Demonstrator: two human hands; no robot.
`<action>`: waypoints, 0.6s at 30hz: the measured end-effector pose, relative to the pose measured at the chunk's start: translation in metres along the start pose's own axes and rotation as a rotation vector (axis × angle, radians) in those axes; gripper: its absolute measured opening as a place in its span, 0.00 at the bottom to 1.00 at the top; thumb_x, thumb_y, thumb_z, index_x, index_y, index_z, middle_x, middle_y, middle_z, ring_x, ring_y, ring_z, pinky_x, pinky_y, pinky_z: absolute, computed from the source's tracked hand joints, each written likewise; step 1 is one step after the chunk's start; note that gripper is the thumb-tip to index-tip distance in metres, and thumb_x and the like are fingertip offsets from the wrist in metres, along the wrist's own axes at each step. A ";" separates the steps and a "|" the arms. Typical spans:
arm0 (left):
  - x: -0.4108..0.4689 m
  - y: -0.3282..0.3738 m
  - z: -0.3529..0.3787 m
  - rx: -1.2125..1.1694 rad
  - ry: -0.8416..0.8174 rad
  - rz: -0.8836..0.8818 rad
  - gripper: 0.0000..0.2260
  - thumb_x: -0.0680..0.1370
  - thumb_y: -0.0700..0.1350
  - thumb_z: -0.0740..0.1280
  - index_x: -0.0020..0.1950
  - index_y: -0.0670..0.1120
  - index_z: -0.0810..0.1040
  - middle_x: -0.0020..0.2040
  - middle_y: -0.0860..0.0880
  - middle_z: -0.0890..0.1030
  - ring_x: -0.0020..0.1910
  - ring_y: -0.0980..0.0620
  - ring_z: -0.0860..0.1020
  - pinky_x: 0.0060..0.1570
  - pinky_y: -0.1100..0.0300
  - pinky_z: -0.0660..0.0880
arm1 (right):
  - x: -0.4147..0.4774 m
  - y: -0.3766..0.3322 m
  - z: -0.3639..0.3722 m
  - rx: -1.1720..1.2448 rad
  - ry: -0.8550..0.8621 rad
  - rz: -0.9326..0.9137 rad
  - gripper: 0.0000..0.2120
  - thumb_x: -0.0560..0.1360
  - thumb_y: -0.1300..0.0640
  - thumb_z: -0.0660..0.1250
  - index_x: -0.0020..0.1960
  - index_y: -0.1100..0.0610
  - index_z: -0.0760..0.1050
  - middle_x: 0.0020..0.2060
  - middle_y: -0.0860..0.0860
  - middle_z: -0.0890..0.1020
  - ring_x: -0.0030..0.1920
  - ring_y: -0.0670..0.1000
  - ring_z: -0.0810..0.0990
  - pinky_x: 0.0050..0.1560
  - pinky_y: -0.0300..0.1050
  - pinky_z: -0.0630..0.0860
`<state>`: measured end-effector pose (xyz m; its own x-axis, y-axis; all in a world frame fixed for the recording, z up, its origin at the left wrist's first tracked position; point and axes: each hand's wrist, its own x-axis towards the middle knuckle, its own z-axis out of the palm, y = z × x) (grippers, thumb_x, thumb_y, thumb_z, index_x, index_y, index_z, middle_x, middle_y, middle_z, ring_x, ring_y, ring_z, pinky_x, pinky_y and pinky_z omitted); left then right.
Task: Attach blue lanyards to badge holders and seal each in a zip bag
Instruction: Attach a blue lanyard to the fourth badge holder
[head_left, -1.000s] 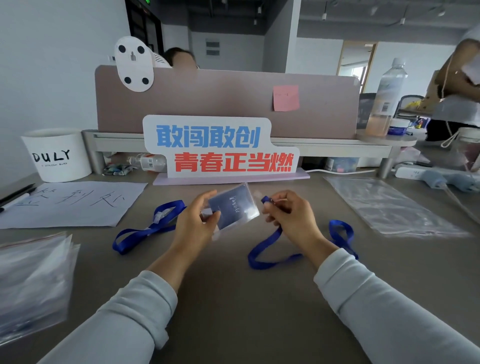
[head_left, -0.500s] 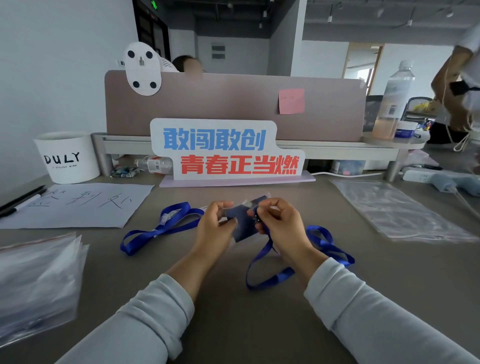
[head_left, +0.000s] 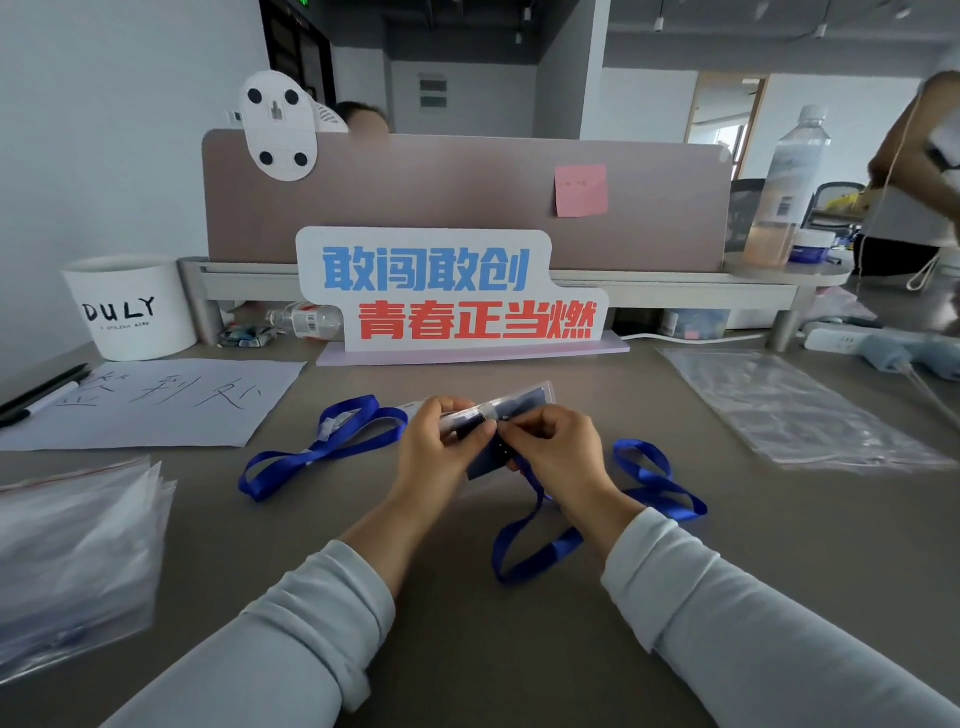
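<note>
My left hand (head_left: 439, 449) grips a clear badge holder (head_left: 514, 408) with a dark blue card inside, held above the desk's middle. My right hand (head_left: 558, 452) pinches the clip end of a blue lanyard (head_left: 550, 545) against the holder's top edge; the clip is hidden by my fingers. The lanyard's loop trails down and to the right over the desk. A second blue lanyard (head_left: 322, 452) lies loose on the desk to the left. One clear zip bag (head_left: 789, 410) lies flat at the right.
A stack of zip bags (head_left: 72, 551) sits at the left edge. Farther back lie a handwritten paper sheet (head_left: 156, 405), pens (head_left: 36, 389), a white DULY cup (head_left: 130, 309), a slogan sign (head_left: 452, 296) and a divider. A person stands at the far right.
My two hands came together: the right hand brought the lanyard's clip end up to the badge holder, which has turned more edge-on. The lanyard loop slid along with it.
</note>
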<state>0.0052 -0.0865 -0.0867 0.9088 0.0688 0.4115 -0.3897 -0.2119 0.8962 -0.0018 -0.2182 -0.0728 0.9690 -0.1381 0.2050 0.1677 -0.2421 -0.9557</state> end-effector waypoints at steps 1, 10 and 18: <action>0.001 -0.001 0.000 0.008 0.020 0.004 0.10 0.73 0.41 0.70 0.52 0.43 0.73 0.45 0.52 0.78 0.44 0.57 0.77 0.39 0.73 0.75 | 0.000 0.000 0.001 -0.007 0.005 -0.010 0.03 0.72 0.58 0.71 0.40 0.56 0.79 0.33 0.51 0.83 0.28 0.44 0.81 0.29 0.32 0.75; 0.006 -0.003 -0.002 -0.009 0.098 -0.041 0.08 0.73 0.44 0.70 0.49 0.45 0.76 0.45 0.49 0.80 0.44 0.54 0.78 0.41 0.66 0.75 | -0.001 0.002 0.006 -0.065 0.001 -0.094 0.06 0.70 0.56 0.73 0.41 0.55 0.77 0.36 0.51 0.84 0.34 0.47 0.83 0.34 0.36 0.79; 0.019 0.002 -0.024 -0.231 0.361 -0.163 0.05 0.72 0.44 0.72 0.43 0.50 0.76 0.42 0.50 0.81 0.44 0.50 0.80 0.42 0.57 0.77 | 0.004 0.003 -0.005 -0.245 -0.305 -0.064 0.09 0.68 0.60 0.74 0.46 0.53 0.79 0.40 0.50 0.84 0.41 0.48 0.83 0.44 0.37 0.80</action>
<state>0.0178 -0.0624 -0.0732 0.8668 0.4276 0.2564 -0.3058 0.0497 0.9508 0.0011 -0.2241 -0.0734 0.9735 0.1677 0.1553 0.2172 -0.4680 -0.8566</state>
